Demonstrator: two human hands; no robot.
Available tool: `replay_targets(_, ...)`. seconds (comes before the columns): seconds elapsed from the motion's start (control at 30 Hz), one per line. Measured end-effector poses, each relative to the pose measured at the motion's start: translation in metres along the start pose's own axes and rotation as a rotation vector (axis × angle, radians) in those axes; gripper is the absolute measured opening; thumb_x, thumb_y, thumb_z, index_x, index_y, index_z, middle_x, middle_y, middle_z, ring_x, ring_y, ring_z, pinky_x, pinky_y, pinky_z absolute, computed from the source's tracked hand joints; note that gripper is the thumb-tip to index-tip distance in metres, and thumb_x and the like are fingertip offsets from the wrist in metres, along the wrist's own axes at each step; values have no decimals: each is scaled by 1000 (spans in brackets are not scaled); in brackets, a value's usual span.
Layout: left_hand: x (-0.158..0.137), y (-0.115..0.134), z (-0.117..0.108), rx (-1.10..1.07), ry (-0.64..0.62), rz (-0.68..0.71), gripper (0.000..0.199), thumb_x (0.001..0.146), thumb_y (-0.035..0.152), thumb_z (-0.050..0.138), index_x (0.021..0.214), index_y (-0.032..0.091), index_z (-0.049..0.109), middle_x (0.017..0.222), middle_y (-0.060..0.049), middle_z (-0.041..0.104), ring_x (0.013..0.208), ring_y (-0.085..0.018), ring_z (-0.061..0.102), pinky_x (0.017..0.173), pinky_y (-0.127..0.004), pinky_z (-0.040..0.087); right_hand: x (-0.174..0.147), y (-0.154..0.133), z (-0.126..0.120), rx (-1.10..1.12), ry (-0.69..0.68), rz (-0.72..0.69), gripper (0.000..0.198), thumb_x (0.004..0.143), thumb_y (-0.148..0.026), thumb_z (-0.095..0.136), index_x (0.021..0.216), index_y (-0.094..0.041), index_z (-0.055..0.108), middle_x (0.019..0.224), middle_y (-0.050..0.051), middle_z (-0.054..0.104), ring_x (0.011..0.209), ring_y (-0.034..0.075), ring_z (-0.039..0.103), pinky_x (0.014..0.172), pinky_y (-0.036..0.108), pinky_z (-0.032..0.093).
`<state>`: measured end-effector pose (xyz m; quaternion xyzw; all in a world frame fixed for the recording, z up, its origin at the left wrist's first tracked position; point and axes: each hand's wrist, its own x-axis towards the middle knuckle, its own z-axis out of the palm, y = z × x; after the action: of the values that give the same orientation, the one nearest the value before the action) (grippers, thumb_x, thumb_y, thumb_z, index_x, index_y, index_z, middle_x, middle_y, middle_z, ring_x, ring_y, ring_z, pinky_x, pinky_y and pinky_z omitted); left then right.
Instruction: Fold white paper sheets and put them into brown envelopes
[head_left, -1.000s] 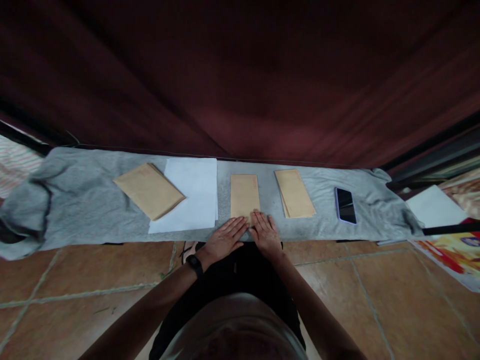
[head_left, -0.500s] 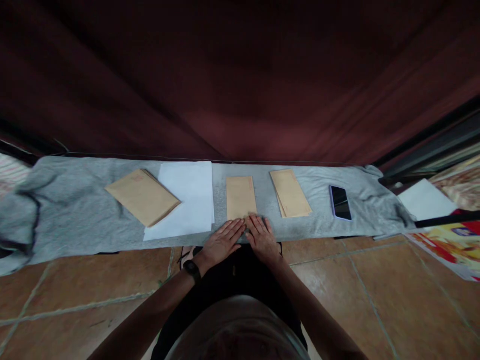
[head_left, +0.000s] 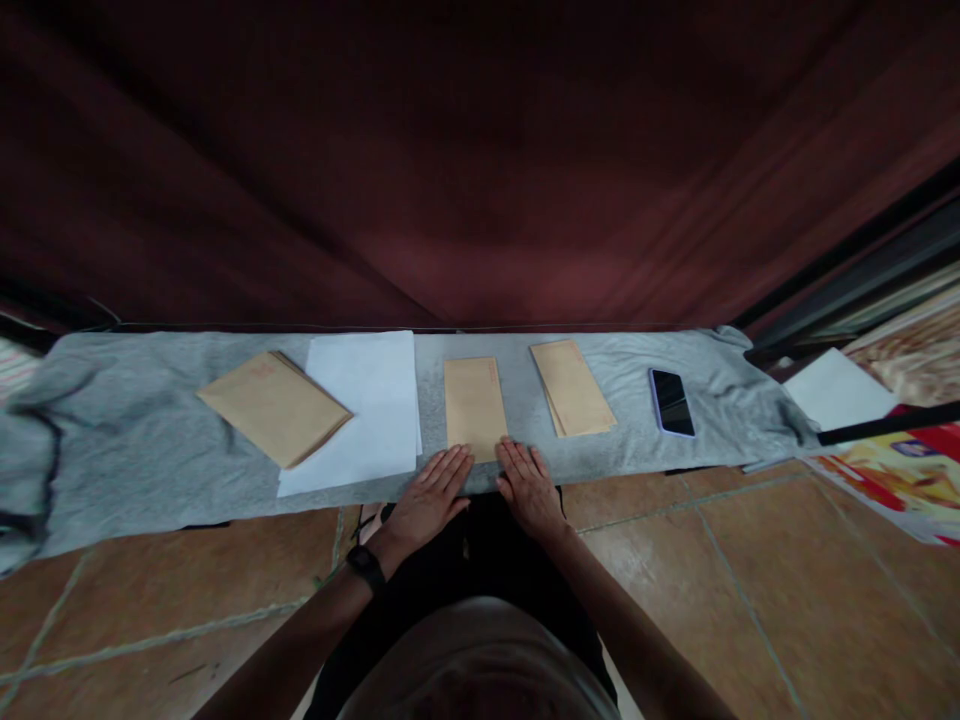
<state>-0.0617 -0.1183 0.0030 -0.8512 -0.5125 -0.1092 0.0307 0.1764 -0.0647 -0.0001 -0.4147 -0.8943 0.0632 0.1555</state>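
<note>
A single brown paper envelope lies flat in front of me on the grey cloth, with small red print near its top right. At its lower left corner my left hand rests flat, fingers stretched out, a dark band on the wrist. My right hand lies the same way at the lower right corner. Neither hand grips anything. To the left, a stack of brown envelopes overlaps white paper sheets. A smaller pile of brown envelopes sits to the right.
A phone in a light purple case lies farther right on the cloth. Behind the narrow covered surface hangs a dark red curtain. A white sheet and a colourful printed box are at the far right, above the tiled floor.
My hands have slid apart from the middle of the envelope's lower edge to its two corners, uncovering that edge. The whole view has shifted slightly.
</note>
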Motion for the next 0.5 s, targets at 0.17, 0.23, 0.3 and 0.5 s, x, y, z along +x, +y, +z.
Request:
replay_targets(0.17, -10, 2, 0, -17, 39, -86, 59, 101, 39, 45, 152, 12, 37, 158, -15, 42, 147, -26, 38, 120, -45, 36, -2, 0, 1, -11, 9, 13, 59, 105, -32, 39, 160, -17, 23, 160, 9, 39, 146, 24, 38, 124, 48, 24)
replay_targets(0.23, -8, 4, -2, -27, 48, -136, 51, 102, 36, 44, 147, 11, 46, 154, -15, 48, 144, -26, 43, 117, -44, 40, -1, -2, 1, -17, 8, 22, 59, 105, -31, 39, 160, -17, 24, 159, 10, 39, 146, 24, 39, 124, 48, 24)
replay_targets(0.3, -3, 7, -6, -31, 43, -182, 44, 102, 31, 43, 140, 11, 54, 148, -15, 55, 139, -26, 49, 114, -43, 43, -1, -3, 1, -20, 4, 35, 59, 105, -32, 40, 159, -16, 25, 159, 10, 40, 146, 24, 39, 124, 48, 24)
replay_targets(0.5, 18, 8, -19, -2, -29, -237, 35, 100, 18, 42, 128, 15, 64, 135, -12, 66, 124, -27, 61, 100, -44, 51, 0, -6, 2, -15, 8, 71, 56, 105, -32, 40, 158, -18, 30, 158, 9, 41, 145, 24, 40, 124, 48, 23)
